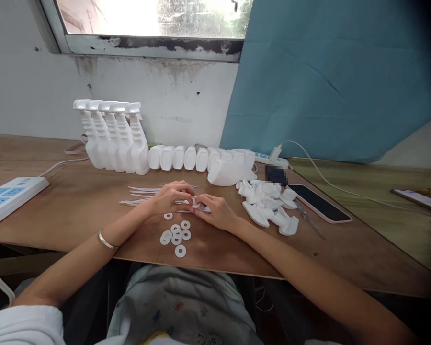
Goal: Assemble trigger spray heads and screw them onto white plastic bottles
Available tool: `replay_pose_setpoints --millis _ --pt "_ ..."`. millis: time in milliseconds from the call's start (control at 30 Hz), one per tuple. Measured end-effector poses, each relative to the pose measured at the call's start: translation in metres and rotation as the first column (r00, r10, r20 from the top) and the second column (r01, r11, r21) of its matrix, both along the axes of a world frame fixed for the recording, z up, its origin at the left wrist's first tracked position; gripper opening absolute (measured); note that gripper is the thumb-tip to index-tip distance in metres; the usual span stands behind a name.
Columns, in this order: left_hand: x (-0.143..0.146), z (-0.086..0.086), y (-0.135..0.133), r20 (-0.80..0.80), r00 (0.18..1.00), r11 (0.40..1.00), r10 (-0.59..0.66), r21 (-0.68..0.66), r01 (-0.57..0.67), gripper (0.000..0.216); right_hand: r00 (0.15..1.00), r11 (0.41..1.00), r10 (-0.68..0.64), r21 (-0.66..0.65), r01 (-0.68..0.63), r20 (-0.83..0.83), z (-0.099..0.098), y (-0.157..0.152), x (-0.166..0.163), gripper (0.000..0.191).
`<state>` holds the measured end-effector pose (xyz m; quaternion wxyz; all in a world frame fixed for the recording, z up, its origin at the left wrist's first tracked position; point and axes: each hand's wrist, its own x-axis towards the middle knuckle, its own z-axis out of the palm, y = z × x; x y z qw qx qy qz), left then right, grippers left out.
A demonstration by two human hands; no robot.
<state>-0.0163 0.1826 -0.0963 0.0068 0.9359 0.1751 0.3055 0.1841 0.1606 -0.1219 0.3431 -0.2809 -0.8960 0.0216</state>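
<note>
My left hand (174,197) and my right hand (215,211) meet over the middle of the table. Their fingers are closed around a small white plastic part (198,205), mostly covered, so its exact kind is hard to make out. Thin white tubes (138,195) lie beside and partly behind my left hand. Just in front of the hands are several flat white ring washers (176,235), some overlapping. To the right of my right hand sits a loose heap of white spray trigger heads (269,203).
White spray bottles (117,139) with heads on stand in a row at the back left. More white bottles (230,167) lie along the wall. A power strip (12,197) is at left; a phone (320,203) and a slim metal tool (309,218) are at right.
</note>
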Motion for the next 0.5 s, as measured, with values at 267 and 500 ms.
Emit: replay_pose_setpoints --millis 267,500 --pt "-0.0008 -0.0008 0.0006 -0.1 0.994 0.998 0.054 0.029 -0.051 0.024 0.998 0.999 -0.004 -0.036 0.002 -0.056 -0.0013 0.0034 -0.0005 0.015" --pt "0.0005 -0.0006 -0.0037 -0.062 0.997 0.996 0.054 -0.073 -0.058 0.025 0.995 0.998 -0.034 -0.051 0.029 -0.089 -0.0041 0.0017 -0.0011 0.02"
